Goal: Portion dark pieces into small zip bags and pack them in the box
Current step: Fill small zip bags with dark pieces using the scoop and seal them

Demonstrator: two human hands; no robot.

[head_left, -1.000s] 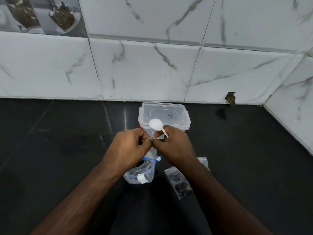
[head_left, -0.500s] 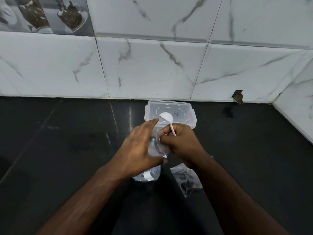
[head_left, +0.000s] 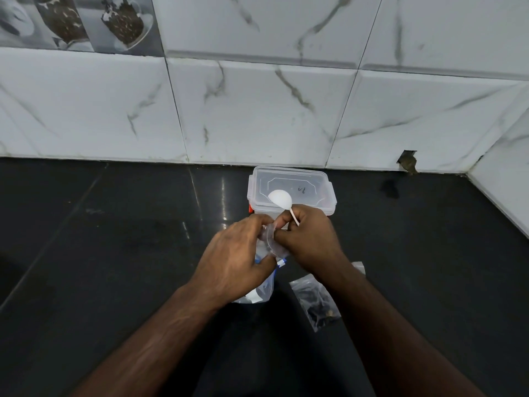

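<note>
Both hands' grip (head_left: 272, 239) back on bag (head_left: 270, 239)

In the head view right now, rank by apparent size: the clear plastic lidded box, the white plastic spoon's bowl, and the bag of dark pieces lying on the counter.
1. Clear plastic lidded box, clearly largest.
2. Bag of dark pieces, though the right forearm covers part of it.
3. White plastic spoon's bowl, smallest.

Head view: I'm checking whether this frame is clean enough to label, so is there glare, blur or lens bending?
Head view: bright streaks of glare on the dark counter left of the plastic box; tile lines on the wall bow, so wide-angle distortion; left hand, right hand and white spoon look fairly sharp; the small bag they pinch is clear and hard to outline.
</note>
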